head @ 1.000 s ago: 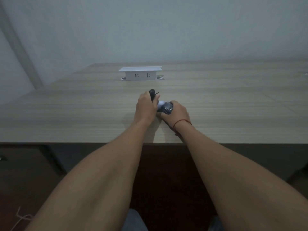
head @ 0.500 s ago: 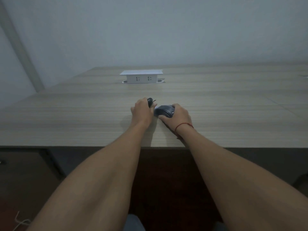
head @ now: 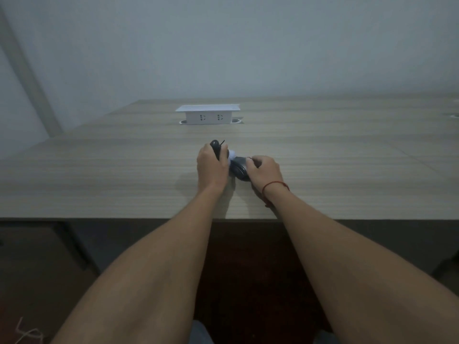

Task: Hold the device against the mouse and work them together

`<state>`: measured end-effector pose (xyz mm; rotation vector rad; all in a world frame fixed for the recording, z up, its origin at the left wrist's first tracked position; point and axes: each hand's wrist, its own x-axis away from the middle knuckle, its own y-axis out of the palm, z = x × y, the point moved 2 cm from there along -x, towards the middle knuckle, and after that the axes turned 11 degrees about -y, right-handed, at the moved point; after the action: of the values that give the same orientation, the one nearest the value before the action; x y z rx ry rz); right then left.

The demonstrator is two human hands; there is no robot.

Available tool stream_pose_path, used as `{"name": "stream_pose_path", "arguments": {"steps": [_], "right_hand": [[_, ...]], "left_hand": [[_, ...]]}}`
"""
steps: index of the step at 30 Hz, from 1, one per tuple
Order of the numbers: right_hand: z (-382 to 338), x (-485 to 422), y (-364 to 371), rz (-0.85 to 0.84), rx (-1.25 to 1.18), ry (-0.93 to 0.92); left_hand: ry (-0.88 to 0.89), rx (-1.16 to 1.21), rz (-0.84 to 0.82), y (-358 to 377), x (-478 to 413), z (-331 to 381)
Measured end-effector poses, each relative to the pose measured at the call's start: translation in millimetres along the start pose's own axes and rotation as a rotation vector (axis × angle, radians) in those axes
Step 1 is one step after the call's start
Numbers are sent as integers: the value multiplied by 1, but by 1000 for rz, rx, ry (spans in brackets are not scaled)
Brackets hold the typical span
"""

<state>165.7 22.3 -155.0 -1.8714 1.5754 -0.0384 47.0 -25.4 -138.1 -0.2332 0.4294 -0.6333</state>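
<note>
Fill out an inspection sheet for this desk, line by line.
Surface: wooden desk, bare grain showing.
Job's things: dark rounded object, something white beside it; small black object, a thin strand at its top.
Clutter: nothing seen.
Hands: left hand grips the small black object; right hand holds the dark rounded object, red string on the wrist.
Cables: pale cord on the floor.
Surroundings: white socket box raised from the desk, plain wall.

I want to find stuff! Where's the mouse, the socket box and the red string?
mouse (head: 239,168), head view, on its dark back.
socket box (head: 208,117), head view, on its white front.
red string (head: 272,184), head view, on the wrist loop.
</note>
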Motion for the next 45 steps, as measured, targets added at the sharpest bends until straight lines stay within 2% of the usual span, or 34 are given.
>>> {"name": "stream_pose_path", "arguments": {"steps": [3,7,8,11,16,20,24,26,30,35,40,45], "right_hand": [[-1,1,-1,27,9,24],[-3,3,1,50,32,43],[-4,4,2,49,36,44],[-4,5,4,53,44,50],[-5,7,-3,81,65,62],[-5,6,-4,80,90,51],[-6,6,-1,103,140,62],[-6,5,0,117,168,67],[-9,7,3,136,204,55],[-11,9,-2,127,220,41],[-9,7,1,131,209,49],[-7,6,5,143,193,46]], "left_hand": [[4,62,7,1,11,3],[-98,-220,50,-3,10,4],[-114,-231,41,-4,7,6],[-94,-48,-3,-4,5,17],[-285,-122,40,-7,7,13],[-286,-50,49,-6,8,6],[-372,6,60,-5,5,8],[-368,71,84,-5,4,14],[-296,-80,58,-11,2,17],[-268,-50,6,-14,6,9],[-316,71,47,-15,7,1],[-243,-39,14,-14,7,4]]}}
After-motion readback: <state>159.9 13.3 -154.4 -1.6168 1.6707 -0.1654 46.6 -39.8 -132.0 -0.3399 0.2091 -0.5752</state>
